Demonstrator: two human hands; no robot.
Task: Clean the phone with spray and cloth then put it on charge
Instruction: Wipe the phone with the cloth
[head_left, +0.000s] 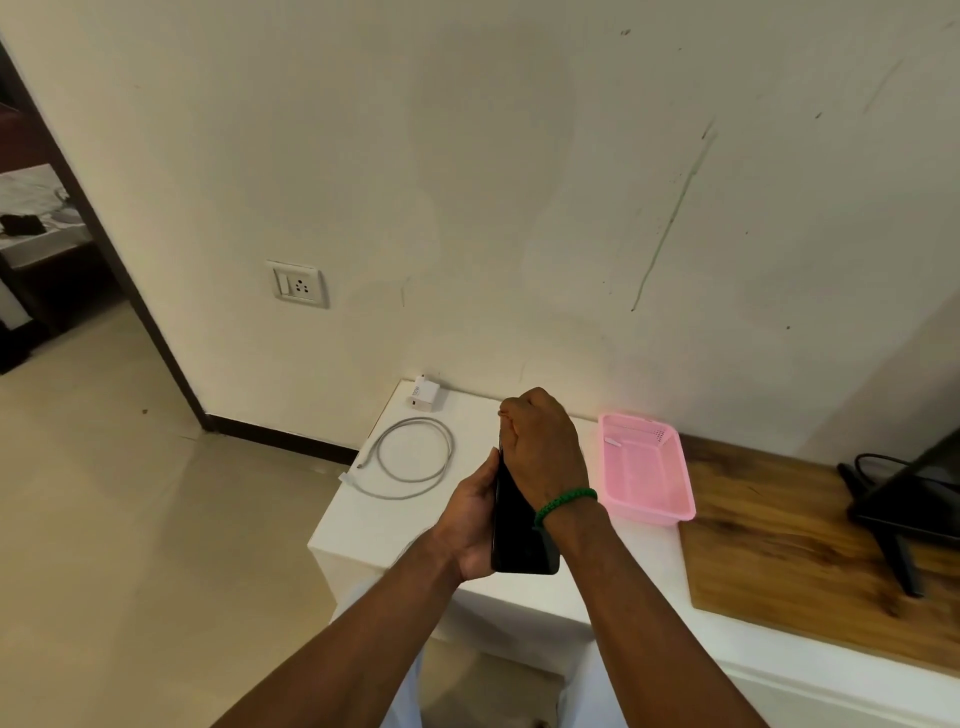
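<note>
White table (395, 525), pink basket (644, 478) on it. Phone (519, 525) held above table: left hand (470, 519) wraps its edge, right hand (545, 447) fisted at top end, contents cannot tell. No spray or cloth visible. Cable (450, 446) coiled, charger (427, 395) unplugged, socket (297, 284) empty: charging still to do.

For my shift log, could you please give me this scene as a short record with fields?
phone: dark, held above the table
left hand: grips the phone's left edge
right hand: curled over the phone's top; its grip is hidden
cable: coiled on the table, both ends loose
charger: on the table by the wall, no cable in it
socket: on the wall, nothing plugged in
basket: pink, right of the hands
spray, cloth: not seen
</note>
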